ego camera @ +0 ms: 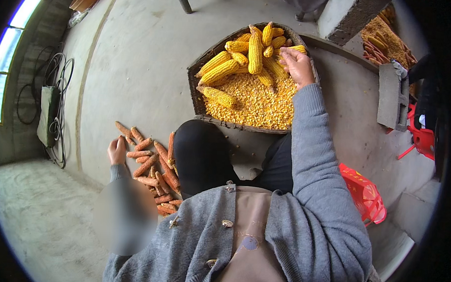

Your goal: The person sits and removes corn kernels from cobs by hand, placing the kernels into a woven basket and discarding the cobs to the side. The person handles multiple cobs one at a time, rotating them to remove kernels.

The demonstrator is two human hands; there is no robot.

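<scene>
In front of my knees a woven basket holds loose yellow corn kernels and several ears of corn. My right hand reaches over its right side with curled fingers, against or just above an ear of corn; whether it grips that ear is unclear. Down to the left, my left hand is half curled at the edge of a pile of bare reddish corncobs. A short cob lies close by its fingertips, and the inside of this hand is hidden.
A concrete block stands at the right, near a red plastic stool and a red bag. More corn and kernels lie beyond a low ledge. Coiled cables hang along the left wall.
</scene>
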